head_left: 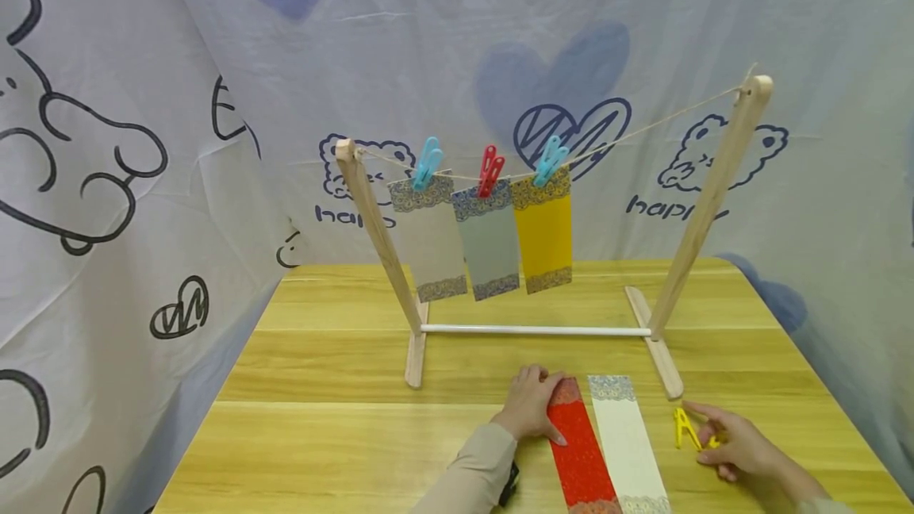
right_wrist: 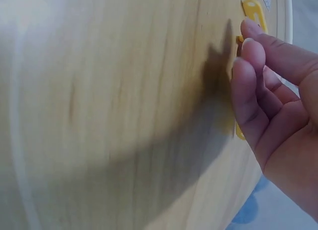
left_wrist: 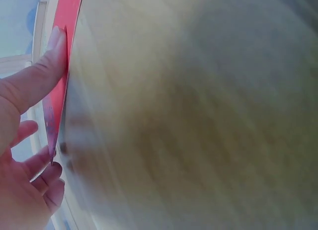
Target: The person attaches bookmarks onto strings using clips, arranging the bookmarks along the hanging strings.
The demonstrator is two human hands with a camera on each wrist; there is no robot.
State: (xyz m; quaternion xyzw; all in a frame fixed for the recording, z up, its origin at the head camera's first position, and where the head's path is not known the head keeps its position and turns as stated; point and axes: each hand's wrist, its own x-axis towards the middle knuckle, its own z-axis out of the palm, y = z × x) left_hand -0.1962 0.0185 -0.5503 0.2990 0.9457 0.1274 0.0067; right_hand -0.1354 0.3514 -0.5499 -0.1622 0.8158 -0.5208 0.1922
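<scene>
In the head view my left hand [head_left: 530,403] grips the far left edge of a red card [head_left: 584,450] with patterned ends. In the left wrist view the thumb lies on the red card [left_wrist: 60,98] and the fingers are at its edge. Beside it lies a white card [head_left: 631,443] with grey lace ends. To the right, my right hand [head_left: 743,444] has its fingertips at a yellow clothespin [head_left: 684,427] and appears to pinch it. Another bit of yellow shows among its fingers. In the right wrist view the fingers partly cover the clothespin [right_wrist: 254,11].
Behind the hands stands a wooden frame with a left post [head_left: 382,236], a right post [head_left: 710,212] and a white crossbar [head_left: 535,330]. From its string hang a beige card [head_left: 432,240], a grey-blue card [head_left: 491,244] and a yellow card [head_left: 546,235], held by blue and red clothespins [head_left: 490,171].
</scene>
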